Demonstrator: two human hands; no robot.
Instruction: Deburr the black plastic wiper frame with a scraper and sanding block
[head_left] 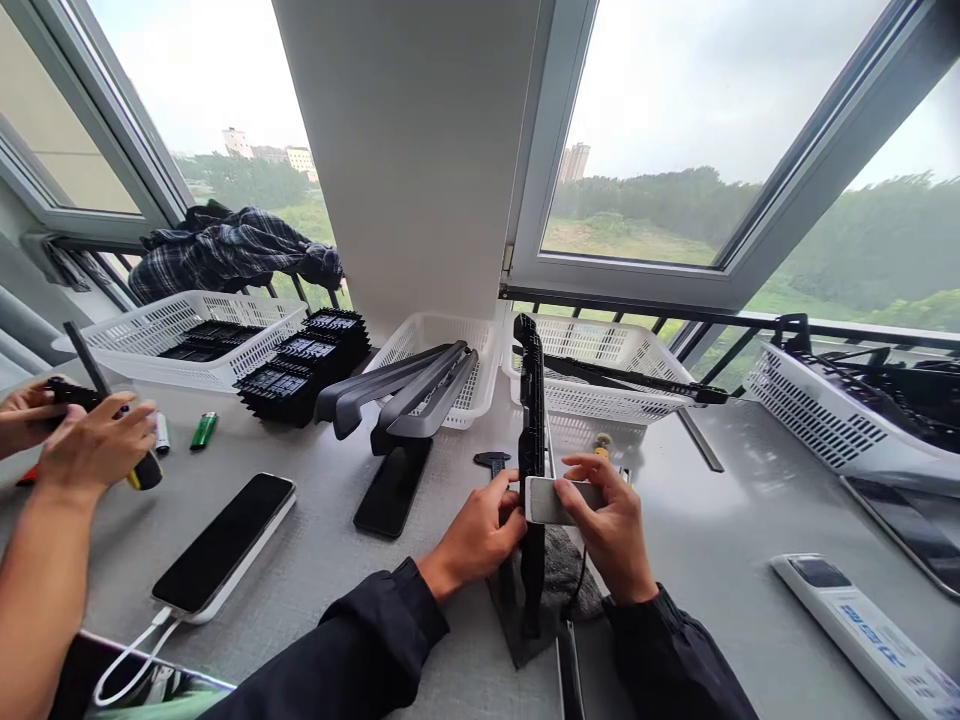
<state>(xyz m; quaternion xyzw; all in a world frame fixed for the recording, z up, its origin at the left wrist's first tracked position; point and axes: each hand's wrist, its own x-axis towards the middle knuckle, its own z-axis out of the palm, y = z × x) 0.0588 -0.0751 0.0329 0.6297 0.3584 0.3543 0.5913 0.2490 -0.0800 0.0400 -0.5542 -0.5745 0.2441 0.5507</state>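
Note:
A long black plastic strip (pixel 532 400) stands nearly upright in front of me, its lower end over a dark grey cloth (pixel 559 575). My left hand (pixel 480 535) is closed on the strip's left edge, fingers pinching it. In my right hand (pixel 611 520) a flat light-grey rectangular block (pixel 546 500) is gripped between thumb and fingers, its left end against the strip. Just behind my hands lie a black caliper (pixel 491 460) and a small yellow-handled brush (pixel 602 446), both partly hidden.
White baskets (pixel 427 325) line the window side, with grey curved parts (pixel 420 400) and black strips in them. Phones (pixel 225 545) and a power strip (pixel 862 620) lie on the table. At left, a co-worker's hands (pixel 97 440) hold a black part and a yellow-black tool.

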